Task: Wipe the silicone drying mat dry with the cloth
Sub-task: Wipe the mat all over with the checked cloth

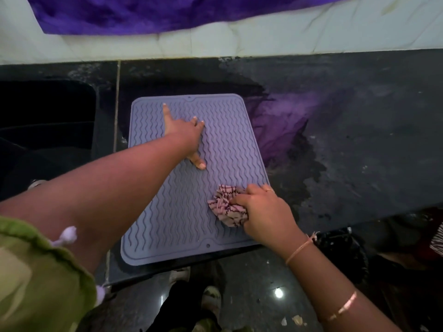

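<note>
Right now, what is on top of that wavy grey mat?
The left hand rests flat, fingers spread, on the far half of the mat. The right hand grips a crumpled checked cloth near its right edge. Whatever lies beneath them is hidden.

Ridged matt silicone mat [191, 178] — crumpled woven cloth [227, 207] — glossy, speckled stone counter [359, 144].
</note>
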### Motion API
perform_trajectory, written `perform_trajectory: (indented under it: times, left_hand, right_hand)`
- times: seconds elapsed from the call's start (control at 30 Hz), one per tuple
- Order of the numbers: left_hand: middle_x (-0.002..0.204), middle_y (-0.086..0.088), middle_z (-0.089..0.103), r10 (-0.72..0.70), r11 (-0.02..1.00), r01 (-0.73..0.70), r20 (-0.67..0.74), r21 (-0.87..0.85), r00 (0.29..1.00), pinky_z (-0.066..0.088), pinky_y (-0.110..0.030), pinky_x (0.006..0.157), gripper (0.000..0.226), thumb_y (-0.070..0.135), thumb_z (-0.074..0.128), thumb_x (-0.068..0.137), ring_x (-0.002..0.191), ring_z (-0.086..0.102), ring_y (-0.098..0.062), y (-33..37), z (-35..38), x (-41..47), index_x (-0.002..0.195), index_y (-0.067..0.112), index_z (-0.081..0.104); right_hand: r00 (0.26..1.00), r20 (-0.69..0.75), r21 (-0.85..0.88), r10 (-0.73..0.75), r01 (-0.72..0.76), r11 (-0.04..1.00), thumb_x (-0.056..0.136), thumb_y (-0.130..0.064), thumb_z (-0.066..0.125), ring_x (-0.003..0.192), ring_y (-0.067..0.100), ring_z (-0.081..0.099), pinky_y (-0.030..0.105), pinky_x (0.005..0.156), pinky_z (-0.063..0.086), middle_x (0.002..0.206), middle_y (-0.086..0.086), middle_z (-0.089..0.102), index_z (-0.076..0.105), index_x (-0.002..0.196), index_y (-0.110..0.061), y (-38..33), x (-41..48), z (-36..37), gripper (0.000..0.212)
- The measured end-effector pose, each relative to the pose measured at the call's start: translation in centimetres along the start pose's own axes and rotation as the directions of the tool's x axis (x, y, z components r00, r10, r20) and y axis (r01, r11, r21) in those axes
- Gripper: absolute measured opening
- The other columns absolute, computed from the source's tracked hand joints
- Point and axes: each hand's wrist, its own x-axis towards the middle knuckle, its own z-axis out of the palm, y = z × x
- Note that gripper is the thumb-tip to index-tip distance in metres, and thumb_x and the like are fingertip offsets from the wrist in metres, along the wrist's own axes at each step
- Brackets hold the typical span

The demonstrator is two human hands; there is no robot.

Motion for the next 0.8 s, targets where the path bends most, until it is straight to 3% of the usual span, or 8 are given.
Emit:
perform_trajectory:
  times: [0.1,0.17,0.27,0.33,0.4,0.47,0.67,0.8]
  left_hand:
    - [0.153,-0.004,0.028,-0.031,0.993,0.016,-0.138,-0.113,0.990,-0.010,-0.067,0.106,0.107,0.077,0.056,0.065,0.136,0.035,-0.029,0.0,1.4,-2.0,0.149,0.023,0.017]
    - [0.145,-0.002,0.041,-0.015,0.980,-0.043,-0.288,-0.193,0.958,-0.012,-0.063,0.107,0.079,0.064,0.055,0.078,0.130,0.043,-0.026,0.3,3.2,-4.1,0.143,0.024,0.032]
    - [0.137,0.004,0.049,0.020,0.947,-0.143,-0.390,-0.288,0.921,-0.010,-0.062,0.108,0.039,0.033,0.053,0.091,0.125,0.047,-0.020,1.5,5.4,-6.9,0.130,0.028,0.049]
    - [0.148,0.006,0.036,0.054,0.881,-0.157,-0.236,-0.446,0.970,-0.007,-0.065,0.106,0.052,0.041,0.056,0.087,0.134,0.036,-0.020,1.9,5.6,-8.0,0.137,0.030,0.043]
    - [0.158,0.007,0.011,0.123,0.823,-0.112,-0.017,-0.558,0.992,-0.009,-0.068,0.103,0.089,0.068,0.057,0.074,0.143,0.015,-0.022,1.8,5.2,-8.4,0.148,0.029,0.024]
    - [0.159,0.007,-0.005,0.178,0.876,-0.126,0.069,-0.465,0.982,-0.014,-0.070,0.099,0.113,0.080,0.057,0.063,0.145,0.001,-0.022,1.8,5.1,-8.6,0.150,0.028,0.007]
    - [0.158,0.005,-0.009,0.137,0.945,-0.126,0.017,-0.301,0.990,-0.015,-0.072,0.097,0.118,0.079,0.058,0.063,0.145,0.000,-0.021,2.5,5.7,-8.8,0.150,0.029,-0.004]
    - [0.158,0.006,-0.011,0.139,0.942,-0.122,0.033,-0.314,0.990,-0.015,-0.072,0.098,0.117,0.080,0.056,0.064,0.145,-0.003,-0.021,2.3,5.6,-9.0,0.149,0.030,-0.007]
  right_hand:
    - [0.992,0.087,0.239,0.089,-0.107,0.965,0.080,-0.015,0.056,0.103,0.026,0.056,0.035,0.083,0.049,0.103,0.003,0.062,0.066,0.103,-0.027,0.6,1.2,-1.6,0.028]
    - [0.980,0.148,0.488,0.136,-0.192,0.852,0.084,-0.022,0.061,0.095,0.023,0.064,0.036,0.086,0.053,0.098,0.003,0.071,0.069,0.100,-0.019,1.3,2.8,-3.0,0.018]
    - [0.955,0.025,0.740,0.295,-0.216,0.637,0.081,-0.018,0.061,0.093,0.030,0.066,0.043,0.085,0.054,0.095,0.013,0.071,0.068,0.093,-0.008,1.8,5.5,-4.4,0.017]
    - [0.919,-0.058,0.805,0.389,-0.187,0.563,0.075,-0.005,0.054,0.093,0.036,0.064,0.047,0.086,0.052,0.093,0.019,0.069,0.066,0.085,-0.007,1.4,7.7,-4.9,0.016]
    - [0.904,-0.071,0.853,0.422,-0.165,0.495,0.074,0.001,0.054,0.093,0.035,0.064,0.047,0.087,0.050,0.088,0.017,0.066,0.065,0.084,-0.011,0.4,9.6,-4.9,0.019]
    - [0.910,-0.026,0.887,0.414,-0.170,0.430,0.075,0.002,0.057,0.092,0.033,0.065,0.046,0.087,0.051,0.086,0.013,0.065,0.065,0.088,-0.014,-0.7,10.9,-4.0,0.022]
    - [0.925,-0.086,0.654,0.369,-0.227,0.722,0.078,-0.020,0.066,0.093,0.030,0.064,0.029,0.078,0.046,0.097,0.011,0.071,0.068,0.100,-0.017,-1.9,9.5,-1.0,0.023]
    - [0.953,-0.005,0.668,0.304,-0.222,0.710,0.076,-0.013,0.067,0.091,0.028,0.064,0.032,0.079,0.050,0.092,0.009,0.071,0.069,0.095,-0.016,-1.3,5.9,-0.6,0.019]
